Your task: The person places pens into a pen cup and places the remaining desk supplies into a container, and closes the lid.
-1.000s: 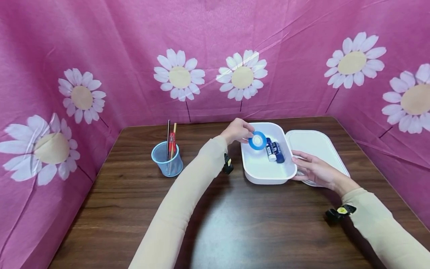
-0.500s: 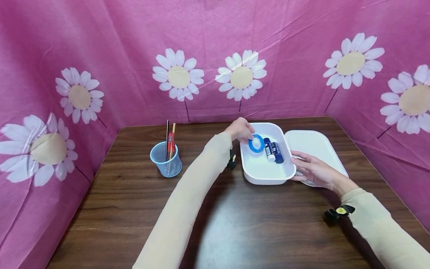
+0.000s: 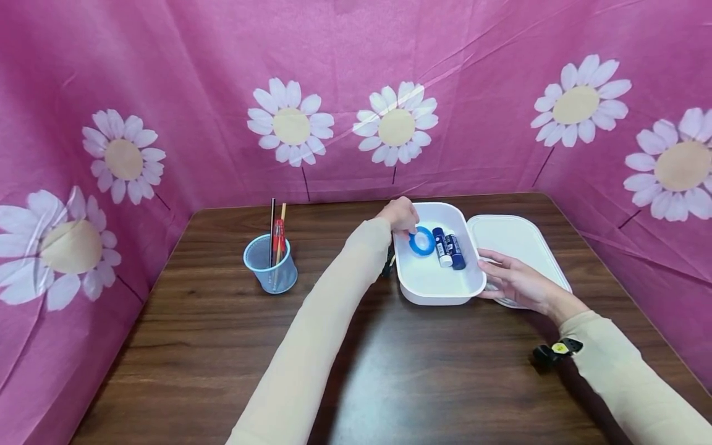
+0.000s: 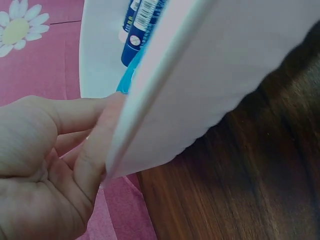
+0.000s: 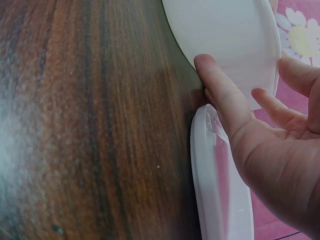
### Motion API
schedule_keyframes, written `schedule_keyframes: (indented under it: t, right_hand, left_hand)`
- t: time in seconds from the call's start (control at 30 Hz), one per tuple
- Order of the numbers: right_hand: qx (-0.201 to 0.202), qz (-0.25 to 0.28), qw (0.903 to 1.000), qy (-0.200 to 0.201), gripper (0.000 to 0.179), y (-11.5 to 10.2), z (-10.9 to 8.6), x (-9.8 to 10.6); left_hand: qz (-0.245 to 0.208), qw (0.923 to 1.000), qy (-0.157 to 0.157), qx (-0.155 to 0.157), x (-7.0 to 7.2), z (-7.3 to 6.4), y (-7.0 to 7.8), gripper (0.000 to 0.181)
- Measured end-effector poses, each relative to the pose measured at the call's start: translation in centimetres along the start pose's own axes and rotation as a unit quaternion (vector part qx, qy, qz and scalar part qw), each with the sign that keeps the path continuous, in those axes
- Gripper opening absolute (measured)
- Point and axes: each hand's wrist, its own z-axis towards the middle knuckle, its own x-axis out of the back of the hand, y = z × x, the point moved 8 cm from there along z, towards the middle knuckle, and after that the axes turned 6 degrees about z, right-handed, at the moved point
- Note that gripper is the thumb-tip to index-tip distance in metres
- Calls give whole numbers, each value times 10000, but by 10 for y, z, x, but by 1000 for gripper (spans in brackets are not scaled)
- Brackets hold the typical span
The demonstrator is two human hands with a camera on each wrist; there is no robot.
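A white plastic box (image 3: 416, 278) stands open on the table, with two dark blue glue sticks (image 3: 448, 248) lying side by side in it. My left hand (image 3: 402, 214) reaches over the box's left wall and pinches a roll of blue tape (image 3: 421, 241) by its edge, inside the box. The left wrist view shows the fingertips partly hidden behind the box rim, with a sliver of blue tape beyond them. Against the box's right wall rests my right hand (image 3: 517, 279), its fingers spread and fairly straight along the outside in the right wrist view.
A white lid (image 3: 517, 241) lies right of the box, partly under the right hand. To the left stands a light blue mesh pen cup (image 3: 271, 270) holding several pencils and a red item. A pink flowered cloth (image 3: 345, 55) hangs behind the brown wooden table (image 3: 423, 371).
My left hand has lowered the roll of tape into the box, beside the glue sticks. The right hand stays against the box wall. The view has shifted slightly.
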Motion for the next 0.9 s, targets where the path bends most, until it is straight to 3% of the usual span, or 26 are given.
schedule_keyframes:
  t: [0.23,0.47,0.9]
  right_hand:
    - [17,39,10000,-36,64,-2,0,-1]
    - [20,135,9998,-122,64,0,-1,-2]
    - [12,111,9999,-55,66,2,-1,0]
  left_hand:
    - [-34,9998,170,-116,0,1,-2,33]
    - [-103,9994,331,15,-3,7,-5,32]
    - [-454,9983,320,-176,-5,5,-6,32]
